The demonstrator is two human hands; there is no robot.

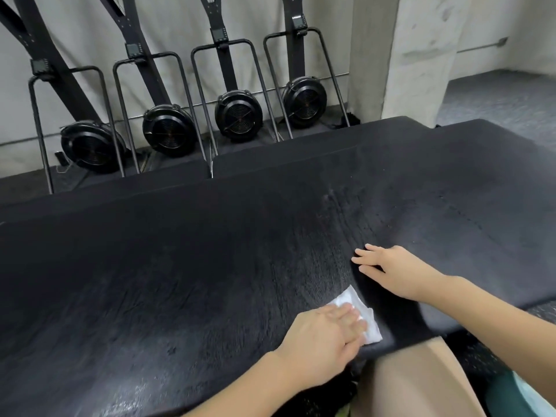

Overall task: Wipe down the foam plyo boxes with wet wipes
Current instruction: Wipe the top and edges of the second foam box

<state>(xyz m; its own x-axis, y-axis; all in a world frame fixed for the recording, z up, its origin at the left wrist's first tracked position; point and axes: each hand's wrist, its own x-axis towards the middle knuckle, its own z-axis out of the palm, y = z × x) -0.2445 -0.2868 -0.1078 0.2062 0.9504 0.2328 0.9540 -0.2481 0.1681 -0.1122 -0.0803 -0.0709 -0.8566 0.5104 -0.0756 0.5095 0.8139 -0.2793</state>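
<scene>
Two flat-fingered grips on the black foam box (pixel 210 266): left hand (pixel 325 341) pressing a white wipe (pixel 371 326), right hand (pixel 397 272) bare.

No text, label, brand or number can be read anywhere. The small monitors (pixel 134 49) on the black machines along the wall are dark and too small to make out, and the fan housings (pixel 240 115) below them show only grilles, no lettering.

Bare black foam box top (pixel 195 266) is stretching wide left of the left grip (pixel 328 335); beyond both grips, upright ski machines (pixel 237 115) are blocking the wall.
</scene>
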